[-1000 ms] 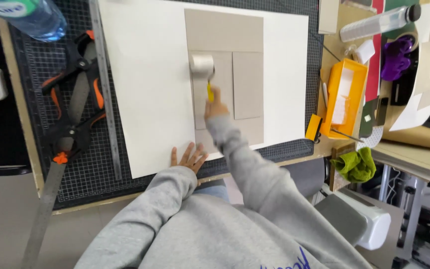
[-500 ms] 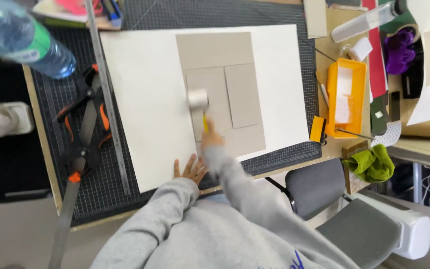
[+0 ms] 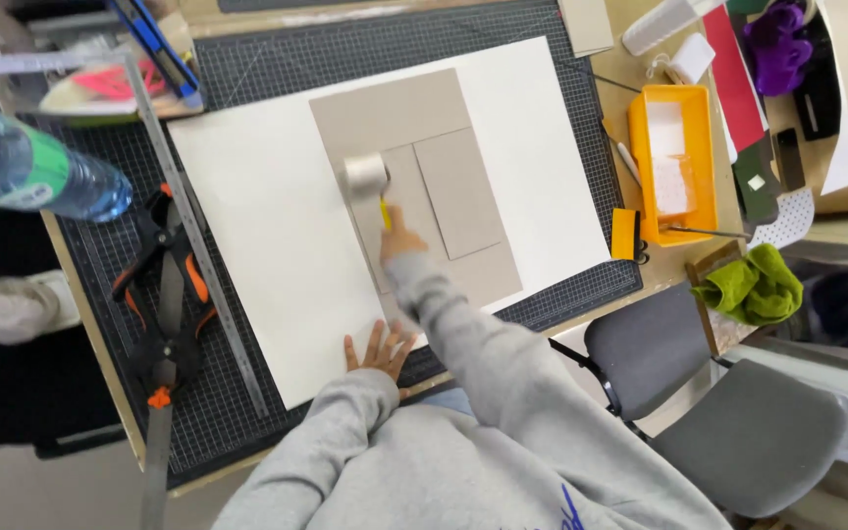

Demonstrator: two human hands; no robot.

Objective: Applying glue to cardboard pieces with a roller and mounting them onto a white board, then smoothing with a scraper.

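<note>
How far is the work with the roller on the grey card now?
Done, it seems: two smaller grey boards already lie side by side on the large grey card sheet, itself on the big white paper. In hand: the right hand presses the small yellow-handled roller on the left board, while the left hand lies flat on the paper's near edge. Left: how much remains unrolled cannot be told.

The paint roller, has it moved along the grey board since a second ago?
Yes. The paint roller now sits on the upper left corner of the left small panel glued on the grey board; earlier it lay above that panel, so it moved toward the person.
</note>
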